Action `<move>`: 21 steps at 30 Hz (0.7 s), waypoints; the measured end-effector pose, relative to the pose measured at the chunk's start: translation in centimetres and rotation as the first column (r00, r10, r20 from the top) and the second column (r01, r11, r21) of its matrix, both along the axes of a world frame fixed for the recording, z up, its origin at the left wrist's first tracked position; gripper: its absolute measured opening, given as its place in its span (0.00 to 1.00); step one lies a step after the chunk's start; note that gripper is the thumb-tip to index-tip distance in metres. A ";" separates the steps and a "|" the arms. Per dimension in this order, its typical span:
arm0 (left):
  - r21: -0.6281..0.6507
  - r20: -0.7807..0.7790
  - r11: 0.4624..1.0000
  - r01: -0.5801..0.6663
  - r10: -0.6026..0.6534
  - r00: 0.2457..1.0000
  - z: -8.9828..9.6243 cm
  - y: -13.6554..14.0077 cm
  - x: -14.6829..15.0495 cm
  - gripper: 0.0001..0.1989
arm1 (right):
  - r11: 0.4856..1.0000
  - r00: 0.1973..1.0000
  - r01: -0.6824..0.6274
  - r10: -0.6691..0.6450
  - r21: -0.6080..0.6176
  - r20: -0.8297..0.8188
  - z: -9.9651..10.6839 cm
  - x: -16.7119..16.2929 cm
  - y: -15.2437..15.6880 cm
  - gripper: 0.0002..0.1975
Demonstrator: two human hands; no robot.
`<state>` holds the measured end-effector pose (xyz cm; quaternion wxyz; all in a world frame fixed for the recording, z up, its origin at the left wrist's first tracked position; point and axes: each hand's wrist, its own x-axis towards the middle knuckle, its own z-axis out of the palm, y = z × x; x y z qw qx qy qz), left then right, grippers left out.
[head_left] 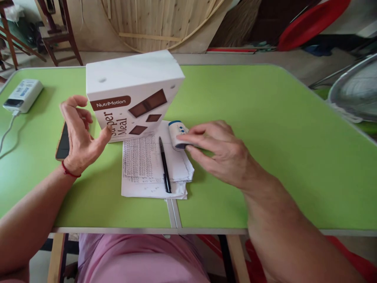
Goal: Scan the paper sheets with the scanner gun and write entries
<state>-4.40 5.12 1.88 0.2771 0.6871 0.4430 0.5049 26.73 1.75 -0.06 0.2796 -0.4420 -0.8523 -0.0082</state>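
Carton [132,92] of white card, marked "NutriMotion" and "Super Meal", stood on its end at the far edge of a small stack of written sheets [141,157], its upper panel closed and its contents hidden. Whether its base rested on the sheets or the tabletop could not be told. Brown bars were printed on the front, and round pale spots showed on the top and front faces.

Just right of the carton, near the sheets' right edge, sat a small rounded white object [176,133] with a blue band at its far end and a dark near end.

The left hand [81,133] was raised at the carton's left edge, thumb laid across the front lettering, fingers bent beside the side panel; whether it gripped the carton could not be told. The right hand [219,149] came in from the right, palm down, fingers reaching over the white object, though a firm hold could not be made out.

One black pen [165,165] lay aslant on the sheets. One phone [63,143] lay partly behind the left hand, and one power bank [23,95] with one cable sat farther left on the green tabletop [294,157].
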 end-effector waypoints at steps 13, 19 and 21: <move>0.048 -0.843 0.817 0.575 -0.276 0.462 -1.6 -3.2 3.0 0.22 | 0.935 0.892 -0.208 0.061 0.288 0.447 -0.4 -2.8 -1.1 0.13; -0.055 -0.839 0.827 0.559 -0.342 0.423 -1.7 -3.1 3.0 0.24 | 0.941 0.968 -0.214 0.168 0.262 0.186 -0.3 -2.3 -0.7 0.08; -0.071 -0.844 0.836 0.545 -0.342 0.414 -1.7 -3.4 3.3 0.23 | 0.974 0.973 -0.139 0.169 0.180 -0.159 -0.3 -2.5 -1.1 0.04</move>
